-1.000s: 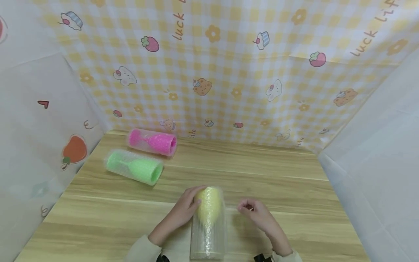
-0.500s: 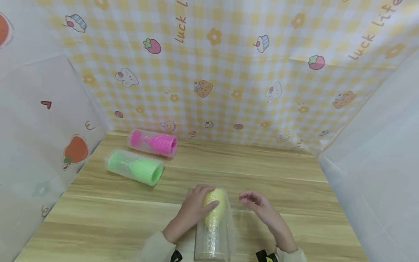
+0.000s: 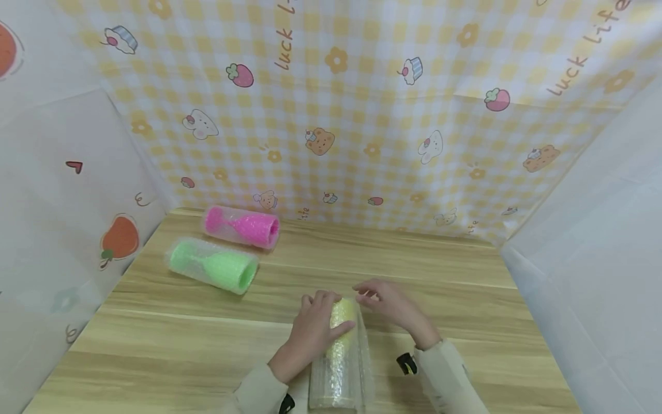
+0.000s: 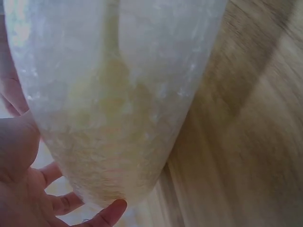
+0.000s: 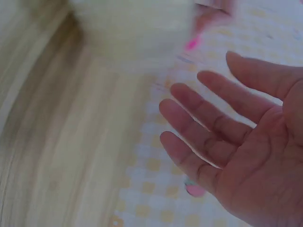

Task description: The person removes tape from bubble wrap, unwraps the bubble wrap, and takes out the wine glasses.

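Observation:
A yellow goblet [image 3: 342,322] lies in clear bubble wrap [image 3: 333,379] at the table's front middle, its bowl end pointing away from me. My left hand [image 3: 314,330] holds the wrapped bowl, thumb over the top and fingers round the far left side. In the left wrist view, the fingers [image 4: 111,213] reach under the rounded end of the bundle. A loose edge of wrap stands along the right side. My right hand [image 3: 390,303] hovers just right of the far end, holding nothing. The right wrist view has its fingers [image 5: 196,125] spread, apart from the blurred bundle [image 5: 137,33].
Two more bubble-wrapped goblets lie at the back left of the wooden table [image 3: 439,270]: a pink goblet [image 3: 243,227] and, nearer, a green goblet [image 3: 213,265]. A yellow checked cloth [image 3: 372,103] hangs behind, with white cloth [image 3: 595,259] at the sides.
The wrapped yellow goblet has shifted slightly right under my left hand, whose thumb now lies across it. My right hand has released the wrap's edge and moved up and left.

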`<state>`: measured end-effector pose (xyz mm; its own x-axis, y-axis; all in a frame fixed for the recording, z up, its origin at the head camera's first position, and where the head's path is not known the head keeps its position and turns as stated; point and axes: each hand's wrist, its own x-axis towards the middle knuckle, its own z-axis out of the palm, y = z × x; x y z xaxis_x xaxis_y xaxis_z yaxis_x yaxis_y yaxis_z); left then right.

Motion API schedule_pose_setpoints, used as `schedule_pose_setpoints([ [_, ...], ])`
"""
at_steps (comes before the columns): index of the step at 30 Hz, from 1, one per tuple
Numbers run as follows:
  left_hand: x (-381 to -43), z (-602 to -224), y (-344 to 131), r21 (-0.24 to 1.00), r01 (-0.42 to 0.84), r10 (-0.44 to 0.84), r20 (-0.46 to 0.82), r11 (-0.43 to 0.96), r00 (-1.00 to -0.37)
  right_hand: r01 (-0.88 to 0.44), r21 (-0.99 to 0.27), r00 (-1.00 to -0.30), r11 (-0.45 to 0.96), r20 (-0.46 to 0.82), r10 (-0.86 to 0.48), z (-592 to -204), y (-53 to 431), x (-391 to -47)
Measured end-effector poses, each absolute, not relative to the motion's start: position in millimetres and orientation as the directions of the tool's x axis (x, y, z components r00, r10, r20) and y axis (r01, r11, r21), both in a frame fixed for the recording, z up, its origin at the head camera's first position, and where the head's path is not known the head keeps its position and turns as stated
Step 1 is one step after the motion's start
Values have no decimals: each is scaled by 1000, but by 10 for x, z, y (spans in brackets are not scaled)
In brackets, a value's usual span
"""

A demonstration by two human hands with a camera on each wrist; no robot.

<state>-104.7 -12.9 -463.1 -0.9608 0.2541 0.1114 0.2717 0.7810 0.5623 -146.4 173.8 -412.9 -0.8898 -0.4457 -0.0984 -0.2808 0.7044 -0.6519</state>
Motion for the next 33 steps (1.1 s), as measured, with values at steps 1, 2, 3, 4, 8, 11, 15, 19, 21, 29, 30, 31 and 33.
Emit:
schedule_pose_setpoints([
  [1,-1054,-4637,-131,563,260,242,108,784,-964,-300,-634,-873,713,-119,-473,-4151,1704,-1495],
  [2,-1062,-4643,-132,565,250,231,107,786,-967,-310,-629,-858,713,-138,-494,-4175,1673,-1524],
  [3,-1071,-4650,-133,570,241,222,104,785,-969,-312,-622,-850,718,-154,-504,-4199,1646,-1547],
  [4,-1081,-4654,-135,572,233,212,105,787,-972,-320,-614,-842,722,-165,-513,-4222,1621,-1572],
  [8,-1122,-4665,-148,575,192,169,95,795,-981,-316,-615,-838,723,-178,-517,-4296,1549,-1641],
  [11,-1146,-4660,-162,571,165,139,90,804,-986,-312,-621,-845,719,-166,-509,-4327,1525,-1667],
  [15,-1162,-4652,-166,569,158,126,96,807,-987,-303,-625,-858,720,-150,-491,-4342,1522,-1682],
  [19,-1162,-4651,-158,559,162,128,100,813,-987,-287,-617,-866,733,-160,-473,-4333,1529,-1677],
  [21,-1157,-4654,-156,554,163,132,97,816,-987,-283,-602,-871,747,-165,-463,-4325,1535,-1669],
  [29,-1164,-4666,-167,560,170,160,68,811,-985,-365,-462,-889,809,-84,-449,-4324,1551,-1625],
  [30,-1165,-4667,-165,558,168,161,63,813,-985,-373,-441,-891,816,-74,-447,-4330,1551,-1615],
  [31,-1166,-4666,-163,555,167,161,60,815,-985,-382,-420,-894,824,-60,-445,-4342,1553,-1607],
  [33,-1166,-4665,-159,549,163,159,54,820,-986,-395,-377,-898,838,-34,-439,-4372,1559,-1598],
])
